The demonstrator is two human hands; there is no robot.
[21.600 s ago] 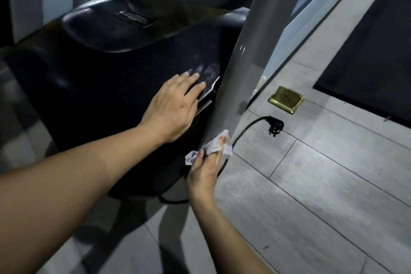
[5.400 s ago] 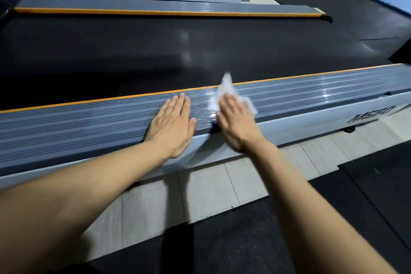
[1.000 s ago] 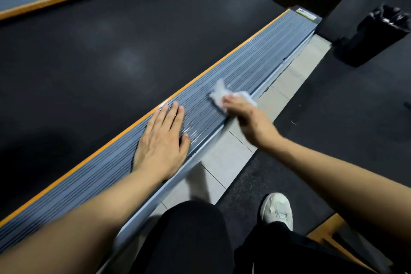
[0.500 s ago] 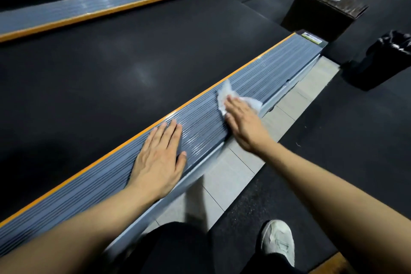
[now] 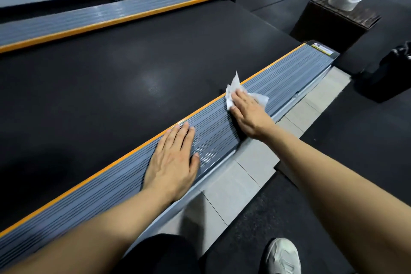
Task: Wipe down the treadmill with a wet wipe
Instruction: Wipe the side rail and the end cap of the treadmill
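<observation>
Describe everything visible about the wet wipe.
The wet wipe is a thin, white, crumpled sheet that looks like soft nonwoven cloth. It lies on the grey ribbed side rail of the treadmill, next to the rail's orange edge strip. The right hand presses it flat with straight fingers and covers its middle. One corner sticks up at the far side and another part spreads out to the right of the fingers. Whether it is damp cannot be told.

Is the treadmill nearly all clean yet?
Not finished. The right hand presses the wet wipe on the near side rail, about halfway along; the left hand rests flat. The end stretch and far rail look left. Cleanliness can't be judged.
</observation>
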